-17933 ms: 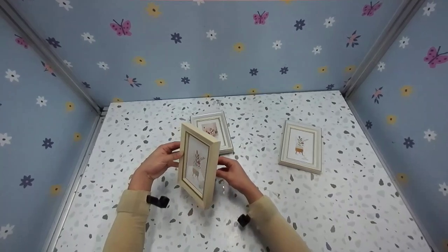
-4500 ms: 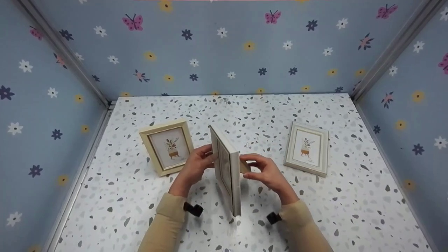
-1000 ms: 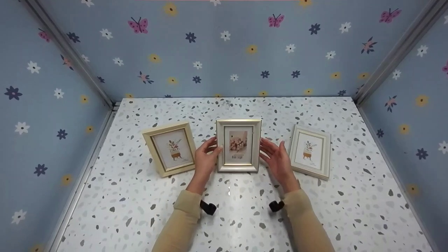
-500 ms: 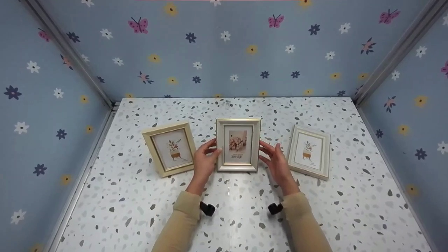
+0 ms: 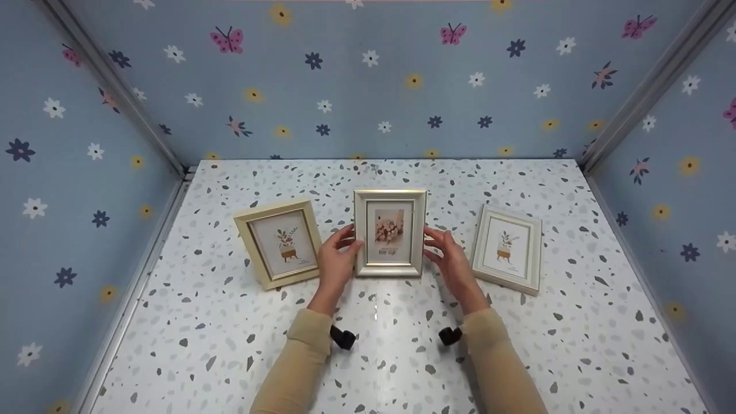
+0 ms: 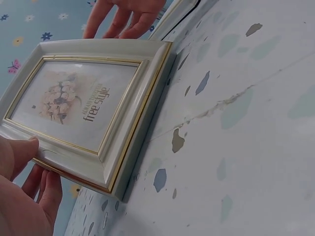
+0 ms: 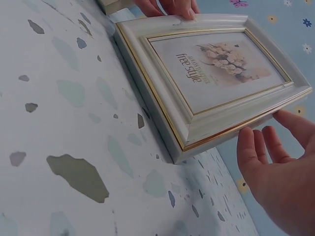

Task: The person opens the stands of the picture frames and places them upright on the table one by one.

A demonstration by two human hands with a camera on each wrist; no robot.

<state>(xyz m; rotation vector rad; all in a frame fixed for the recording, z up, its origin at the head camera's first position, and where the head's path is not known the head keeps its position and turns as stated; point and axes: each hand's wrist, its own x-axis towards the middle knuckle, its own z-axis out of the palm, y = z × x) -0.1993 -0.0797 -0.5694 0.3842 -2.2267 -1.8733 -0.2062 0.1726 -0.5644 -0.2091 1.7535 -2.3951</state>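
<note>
A silvery-white picture frame (image 5: 390,270) with gold trim and a flower picture stands upright in the middle, facing me. My left hand (image 5: 336,261) grips its left edge, thumb on the front, fingers going behind. On the opposite edge, my right hand (image 5: 457,267) has its loosely bent fingers against the side; the right wrist view shows the fingertips at the edge, not wrapped round it. Left of the hands, a cream picture frame (image 5: 253,250) stands leaning back, angled inward. To the right a whitish picture frame (image 5: 536,259) lies face up. The back of the middle frame is hidden.
The speckled white table (image 5: 379,368) carries all three frames. Blue flower-patterned panels (image 5: 368,80) enclose it at the back and both sides, with metal posts (image 5: 638,92) at the corners. Small black wrist cameras (image 5: 344,338) sit at both cuffs.
The cream frame, held earlier, now stands at left. The middle frame has turned from side-on to face me and lately shifted slightly back. The right hand's fingers have drawn in at its edge.
</note>
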